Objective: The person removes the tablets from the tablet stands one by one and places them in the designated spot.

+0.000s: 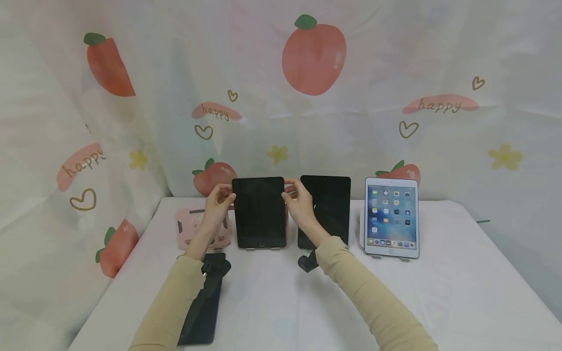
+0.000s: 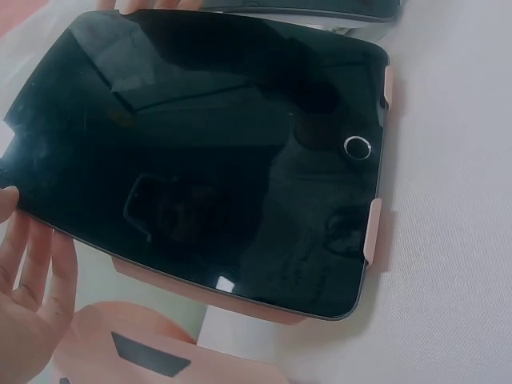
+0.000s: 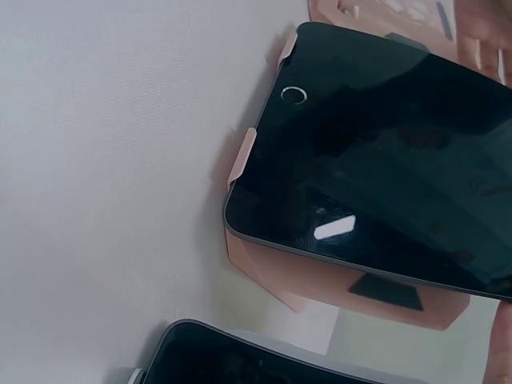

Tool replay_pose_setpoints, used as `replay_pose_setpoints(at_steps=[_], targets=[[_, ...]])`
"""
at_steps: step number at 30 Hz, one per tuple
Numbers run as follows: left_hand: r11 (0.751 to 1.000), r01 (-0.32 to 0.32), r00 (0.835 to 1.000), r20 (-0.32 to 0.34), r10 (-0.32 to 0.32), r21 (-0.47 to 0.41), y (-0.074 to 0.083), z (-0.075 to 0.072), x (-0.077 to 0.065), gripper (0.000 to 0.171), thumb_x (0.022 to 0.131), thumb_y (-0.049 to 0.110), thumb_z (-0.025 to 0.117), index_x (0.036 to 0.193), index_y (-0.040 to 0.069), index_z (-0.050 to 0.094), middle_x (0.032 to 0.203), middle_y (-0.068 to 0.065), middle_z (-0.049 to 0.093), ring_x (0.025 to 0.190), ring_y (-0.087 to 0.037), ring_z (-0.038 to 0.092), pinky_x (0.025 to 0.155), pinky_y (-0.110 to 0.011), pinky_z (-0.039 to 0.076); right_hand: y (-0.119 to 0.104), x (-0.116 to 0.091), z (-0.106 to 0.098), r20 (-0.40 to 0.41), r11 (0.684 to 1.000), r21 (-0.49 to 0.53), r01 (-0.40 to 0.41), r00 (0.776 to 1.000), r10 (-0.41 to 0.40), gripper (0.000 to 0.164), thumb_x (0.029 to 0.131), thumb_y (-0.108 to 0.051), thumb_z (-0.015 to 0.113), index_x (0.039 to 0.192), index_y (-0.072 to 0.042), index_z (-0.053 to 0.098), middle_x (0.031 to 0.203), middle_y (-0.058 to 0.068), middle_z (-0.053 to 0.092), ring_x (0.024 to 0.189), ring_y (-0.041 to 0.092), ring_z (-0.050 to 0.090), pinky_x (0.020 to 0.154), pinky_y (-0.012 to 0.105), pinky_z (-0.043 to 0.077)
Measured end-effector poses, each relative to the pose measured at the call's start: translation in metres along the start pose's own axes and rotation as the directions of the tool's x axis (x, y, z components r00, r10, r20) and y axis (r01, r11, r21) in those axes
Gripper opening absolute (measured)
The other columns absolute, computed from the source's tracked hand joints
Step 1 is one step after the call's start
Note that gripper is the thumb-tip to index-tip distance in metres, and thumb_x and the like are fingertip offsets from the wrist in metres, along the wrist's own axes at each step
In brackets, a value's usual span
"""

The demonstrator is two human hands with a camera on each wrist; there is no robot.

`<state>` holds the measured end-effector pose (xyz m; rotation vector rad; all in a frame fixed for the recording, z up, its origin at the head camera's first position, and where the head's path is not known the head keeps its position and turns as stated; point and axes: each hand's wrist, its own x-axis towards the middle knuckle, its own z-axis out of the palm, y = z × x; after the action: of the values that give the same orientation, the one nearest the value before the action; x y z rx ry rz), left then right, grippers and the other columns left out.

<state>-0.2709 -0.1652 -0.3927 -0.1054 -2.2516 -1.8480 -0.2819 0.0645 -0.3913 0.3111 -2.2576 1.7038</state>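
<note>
against fruit-printed cloth [image 1: 373, 48], our left hand [image 1: 215, 206] and right hand [image 1: 301, 204] pinch a black tablet [image 1: 260, 212] by its upper sides on a pink stand [image 3: 324, 278], apparently seating it, so next we should gently let go.

Worktop [image 1: 474, 292]: white-covered
Cloth [image 1: 373, 44]: pale, creased, behind the worktop and along both its sides
Fruit [image 1: 313, 58]: red prints, green leaves, largest above the worktop's far edge
Lettering [image 1: 440, 105]: brown "happy" on pink
Flowers [image 1: 278, 154]: yellow
Light: soft, faint shadows on the worktop
</note>
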Motion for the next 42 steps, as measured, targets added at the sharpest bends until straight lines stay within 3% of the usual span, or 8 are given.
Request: replay_pose_setpoints(at_steps=[5,12,21,27,36,42], targets=[[1.0,0.003,1.0,0.001,-0.003,-0.015,0.003,0.001,-0.001,0.028,0.096,0.014,0.057,0.122,0.004,0.052,0.104,-0.004,0.053,0.091,-0.014,0.054,0.077,-0.02,0.054,-0.002,-0.001,-0.002,0.004,0.999,0.02,0.033,0.999,-0.033,0.03,0.091,0.001,0.059,0.12,-0.005,0.058,0.099,0.02,0.061,0.085,0.027,0.058,0.063,0.019,0.049],[0.999,0.027,0.999,0.019,-0.027,-0.025,0.033,0.0,-0.017,0.029,0.096,0.005,0.054,0.123,-0.004,0.05,0.105,-0.011,0.054,0.098,-0.027,0.055,0.084,-0.03,0.056,-0.01,-0.005,-0.005,-0.015,0.996,-0.001,0.091,0.996,-0.091,0.029,0.089,0.004,0.06,0.117,-0.001,0.058,0.094,0.018,0.062,0.081,0.025,0.059,0.061,0.023,0.053],[0.999,-0.012,1.0,-0.008,0.012,-0.034,0.005,-0.001,-0.009,0.028,0.096,0.01,0.057,0.121,0.001,0.052,0.105,-0.009,0.056,0.089,-0.011,0.056,0.077,-0.02,0.054,-0.006,-0.01,-0.004,-0.01,0.997,0.014,0.081,0.997,-0.081,0.029,0.089,0.003,0.062,0.117,-0.005,0.059,0.097,0.018,0.063,0.083,0.027,0.06,0.059,0.018,0.051],[0.998,-0.059,0.997,-0.044,0.058,-0.023,0.005,-0.003,-0.013,0.025,0.096,0.01,0.057,0.119,0.002,0.053,0.1,-0.004,0.056,0.085,-0.008,0.055,0.073,-0.017,0.053,-0.01,-0.013,-0.004,0.01,0.995,0.056,0.086,0.996,-0.087,0.03,0.089,0.002,0.062,0.119,-0.005,0.059,0.098,0.02,0.062,0.084,0.031,0.061,0.059,0.022,0.054],[0.994,-0.081,0.996,-0.033,0.079,-0.075,0.009,-0.007,-0.021,0.026,0.095,0.009,0.057,0.12,0.002,0.051,0.098,0.003,0.054,0.088,-0.012,0.054,0.073,-0.017,0.052,-0.017,-0.018,-0.006,0.018,0.989,0.069,0.128,0.991,-0.13,0.033,0.088,0.003,0.064,0.12,0.0,0.058,0.101,0.025,0.063,0.086,0.037,0.061,0.06,0.013,0.048],[0.993,-0.094,0.995,-0.03,0.092,-0.066,0.011,-0.009,-0.028,0.028,0.095,0.01,0.057,0.121,0.0,0.051,0.098,0.001,0.054,0.086,-0.007,0.054,0.073,-0.017,0.052,-0.021,-0.023,-0.008,0.023,0.99,0.046,0.134,0.991,-0.135,0.03,0.089,0.002,0.063,0.118,-0.004,0.059,0.097,0.02,0.064,0.081,0.029,0.061,0.062,0.016,0.052]])
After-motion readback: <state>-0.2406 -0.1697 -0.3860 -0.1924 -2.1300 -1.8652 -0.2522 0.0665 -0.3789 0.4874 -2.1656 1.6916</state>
